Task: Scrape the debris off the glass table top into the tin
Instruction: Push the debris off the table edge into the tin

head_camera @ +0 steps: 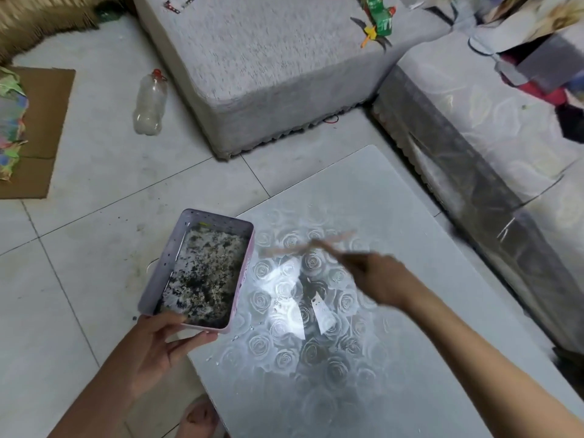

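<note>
Debris (317, 299) could end up on the tiled floor (94, 216) instead of in the tin (164, 263) if the right hand (379, 279), gripping a motion-blurred pale stick (284, 250), flicks too hard. It could also spill if the left hand (158, 349), fingers curled around the tin's near corner, lets the tilted box drift from the edge of the glass table top (395, 390). Dark specks lie between the hands, nearer the right, while black-and-grey crumbs already coat the tin's bottom.

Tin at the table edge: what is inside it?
Dark and pale debris speckles most of the tin floor. The left hand has its thumb over the near corner, hiding what lies there. The right hand holds its stick outside, over the table.
</note>
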### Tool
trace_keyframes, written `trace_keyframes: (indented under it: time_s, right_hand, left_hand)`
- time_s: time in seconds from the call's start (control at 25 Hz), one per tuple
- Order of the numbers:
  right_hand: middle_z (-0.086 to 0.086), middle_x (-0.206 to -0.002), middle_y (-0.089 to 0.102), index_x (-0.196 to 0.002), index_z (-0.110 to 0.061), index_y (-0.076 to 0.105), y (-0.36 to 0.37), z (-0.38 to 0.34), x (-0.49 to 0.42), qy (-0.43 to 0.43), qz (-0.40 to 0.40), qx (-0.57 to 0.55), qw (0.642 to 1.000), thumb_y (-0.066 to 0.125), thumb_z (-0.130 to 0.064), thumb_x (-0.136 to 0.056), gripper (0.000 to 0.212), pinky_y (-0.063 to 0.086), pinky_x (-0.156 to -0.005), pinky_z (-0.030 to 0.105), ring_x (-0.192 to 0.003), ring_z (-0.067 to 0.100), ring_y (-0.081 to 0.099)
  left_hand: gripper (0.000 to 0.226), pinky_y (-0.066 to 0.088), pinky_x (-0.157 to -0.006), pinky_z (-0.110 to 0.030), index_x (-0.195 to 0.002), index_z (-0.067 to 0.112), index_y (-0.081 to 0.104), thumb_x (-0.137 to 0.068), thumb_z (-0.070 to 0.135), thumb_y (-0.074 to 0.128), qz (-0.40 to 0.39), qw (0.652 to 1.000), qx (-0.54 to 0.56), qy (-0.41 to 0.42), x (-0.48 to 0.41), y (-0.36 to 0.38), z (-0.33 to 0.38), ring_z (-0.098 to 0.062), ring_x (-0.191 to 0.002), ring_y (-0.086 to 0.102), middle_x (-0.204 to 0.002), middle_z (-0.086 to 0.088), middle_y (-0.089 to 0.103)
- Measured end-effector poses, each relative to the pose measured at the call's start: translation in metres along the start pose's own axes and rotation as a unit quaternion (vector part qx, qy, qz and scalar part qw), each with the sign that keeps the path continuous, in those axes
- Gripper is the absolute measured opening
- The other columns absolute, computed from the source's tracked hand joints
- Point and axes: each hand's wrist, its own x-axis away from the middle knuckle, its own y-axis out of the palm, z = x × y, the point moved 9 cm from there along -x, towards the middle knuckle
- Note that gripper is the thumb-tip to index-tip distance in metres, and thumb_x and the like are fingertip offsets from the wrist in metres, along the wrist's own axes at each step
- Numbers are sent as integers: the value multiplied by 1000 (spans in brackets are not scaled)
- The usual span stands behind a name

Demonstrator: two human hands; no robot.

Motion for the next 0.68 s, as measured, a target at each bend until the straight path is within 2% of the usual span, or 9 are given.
trace_keyframes:
  time_s: [0.04,0.12,0.2,0.28,0.36,0.44,0.52,0.6,0.68]
  right_hand:
    - [9,-109,67,-129,-40,52,-19,0,-22,8,25,-4,1000,29,-44,-101,37,49,-83,35,-91,31,65]
    - [10,-102,65,-135,-40,47,-39,2,-59,47,47,-48,997,32,-38,-101,38,52,-76,32,-66,26,63]
    - [12,-109,64,-143,-37,37,-23,1,-66,63,28,-65,996,34,-26,-100,45,50,-69,29,-53,17,56]
    - [14,-116,64,-150,-39,17,16,-3,-42,46,10,-51,998,34,-17,-97,60,50,-71,31,-60,19,59]
    - [12,-112,66,-148,-48,1,61,-2,6,51,-11,-56,997,33,-18,-95,69,47,-71,34,-80,27,62]
    - [8,-106,66,-144,-56,-4,88,-1,53,87,-32,-81,992,32,-20,-95,71,43,-67,33,-82,29,59]
    - [4,-106,66,-141,-61,-3,95,-5,80,115,-56,-79,989,29,-23,-96,67,44,-69,34,-87,29,59]
    - [5,-102,67,-139,-63,-3,78,-19,74,114,-26,-67,991,29,-25,-96,66,44,-69,35,-90,30,60]
    - [8,-93,66,-139,-64,-2,59,-49,47,67,24,-68,995,31,-28,-97,64,41,-65,35,-86,32,59]
  left_hand:
    - [19,59,-51,-41,-94,12,45,-88,-6,41,-2,1000,-8,1,-3,3,2,-58,-109,50,-109,-14,39]
    - [18,59,-52,-42,-99,11,47,-90,-4,41,-7,1000,-18,-2,-7,7,4,-61,-97,54,-110,-17,43]
    - [15,59,-53,-42,-99,8,49,-90,-2,42,-21,999,-25,-11,-9,12,7,-63,-92,56,-116,-21,47]
    - [19,59,-51,-43,-98,8,50,-82,-2,46,-30,999,-34,-22,-14,15,12,-60,-102,56,-117,-20,50]
    - [24,58,-52,-47,-94,9,49,-73,-2,50,-33,998,-37,-27,-19,18,18,-53,-115,48,-116,-17,49]
    - [28,58,-55,-49,-97,10,49,-73,-5,49,-43,996,-66,-47,-23,23,27,-54,-119,45,-120,-17,51]
    - [23,59,-56,-49,-96,10,49,-82,-8,45,-44,993,-87,-66,-24,22,29,-52,-121,44,-121,-17,48]
    - [16,59,-55,-46,-87,9,48,-86,-7,44,-58,988,-116,-84,-27,26,37,-48,-117,43,-109,-16,44]
    - [19,59,-57,-47,-79,11,45,-78,-7,49,-71,983,-138,-94,-30,29,45,-45,-107,44,-82,-13,47]
